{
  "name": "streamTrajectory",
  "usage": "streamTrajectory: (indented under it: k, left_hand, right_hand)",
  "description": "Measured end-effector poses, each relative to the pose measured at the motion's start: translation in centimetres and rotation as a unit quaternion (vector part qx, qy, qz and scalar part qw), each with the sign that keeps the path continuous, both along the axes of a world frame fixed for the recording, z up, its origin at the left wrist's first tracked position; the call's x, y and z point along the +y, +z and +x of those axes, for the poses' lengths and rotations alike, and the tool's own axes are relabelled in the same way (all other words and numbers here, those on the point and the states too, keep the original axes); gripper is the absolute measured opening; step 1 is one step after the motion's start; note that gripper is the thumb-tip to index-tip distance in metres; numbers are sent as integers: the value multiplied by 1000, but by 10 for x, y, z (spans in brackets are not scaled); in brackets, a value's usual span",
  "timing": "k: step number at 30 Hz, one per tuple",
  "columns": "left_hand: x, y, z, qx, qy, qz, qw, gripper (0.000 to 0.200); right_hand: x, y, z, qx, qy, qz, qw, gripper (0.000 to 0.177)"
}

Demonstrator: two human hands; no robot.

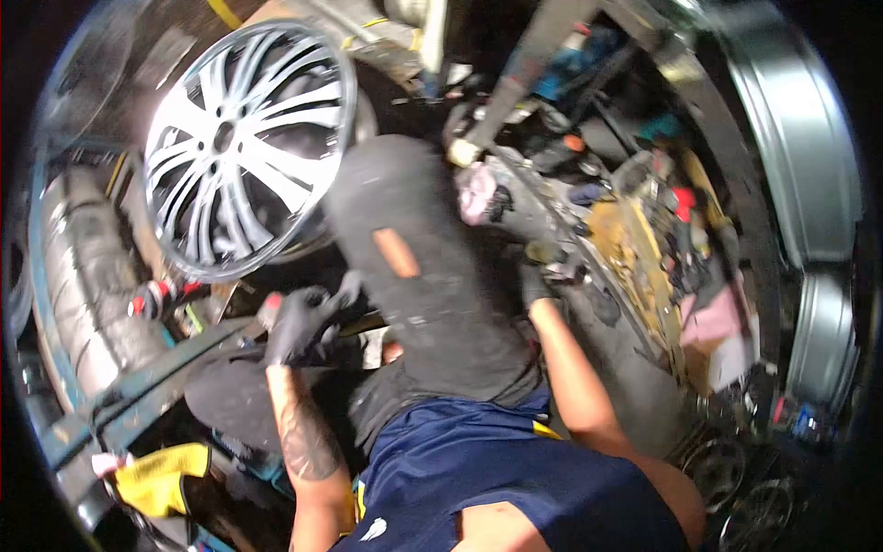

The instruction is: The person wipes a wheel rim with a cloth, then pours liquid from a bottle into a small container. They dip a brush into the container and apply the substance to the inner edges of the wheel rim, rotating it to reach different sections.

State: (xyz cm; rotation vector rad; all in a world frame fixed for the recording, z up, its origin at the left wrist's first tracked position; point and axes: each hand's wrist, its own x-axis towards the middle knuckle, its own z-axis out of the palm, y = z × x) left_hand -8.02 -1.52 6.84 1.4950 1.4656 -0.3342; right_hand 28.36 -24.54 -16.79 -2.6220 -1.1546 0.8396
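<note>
A large multi-spoke alloy wheel [267,164] stands tilted at the upper left, its silver face towards me, beside my raised knee. My left hand [308,322], in a dark glove, is below the wheel, close to my leg. Its fingers are bent and blurred, and a small red-tipped object [273,301] shows at its edge; whether the hand holds it I cannot tell. My right hand [533,283], also dark-gloved, is beside the right side of my leg. The leg and shadow partly hide its fingers.
A blue metal frame [152,375] crosses the lower left, with a yellow cloth [166,477] near it. A silver wrapped cylinder [87,267] lies at the left. Cluttered tools and a red item [682,204] fill the right, with metal rims [782,129] beyond.
</note>
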Motion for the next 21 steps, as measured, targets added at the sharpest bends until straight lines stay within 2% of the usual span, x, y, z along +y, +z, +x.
streamTrajectory:
  k: [1,2,4,7,10,11,14,15,16,18,19,20,21]
  left_hand:
    - [-5,0,-2,-15,-43,53,998,34]
    - [-12,-22,-21,-62,-77,97,990,32]
    - [-28,-10,-13,-175,20,68,982,32]
    - [-38,-16,-19,-69,-123,149,979,33]
    - [-44,-59,-36,-53,-243,167,954,35]
    - [-50,-57,-31,-91,-241,185,948,33]
    - [-58,-41,-26,-41,-176,116,977,32]
    - [-56,-28,-23,-14,-210,124,970,32]
    - [-58,-10,-15,0,-167,127,978,29]
    - [-59,-32,-49,-43,-27,94,994,34]
    - [-60,9,-19,-80,-25,97,992,29]
    - [-61,20,-11,-53,33,76,995,25]
    - [-60,27,-7,-70,61,79,993,24]
  right_hand:
    - [1,-4,-9,7,1,-2,1000,43]
    - [3,-6,-18,14,2,-1,1000,43]
    - [4,-10,-32,27,9,-10,1000,42]
    - [3,-15,-44,42,5,-21,999,42]
    - [-1,-11,-48,64,19,-43,997,41]
    - [-4,-11,-47,77,30,-55,995,41]
    - [-15,-10,-44,133,61,-95,985,40]
    - [-15,-6,-45,165,65,-96,980,40]
    - [-14,1,-47,202,53,-82,974,40]
    - [-3,16,-55,300,-18,11,954,37]
    - [3,26,-59,351,-62,77,931,34]
    - [7,30,-64,398,-108,142,900,32]
    - [9,17,-68,359,-78,146,919,32]
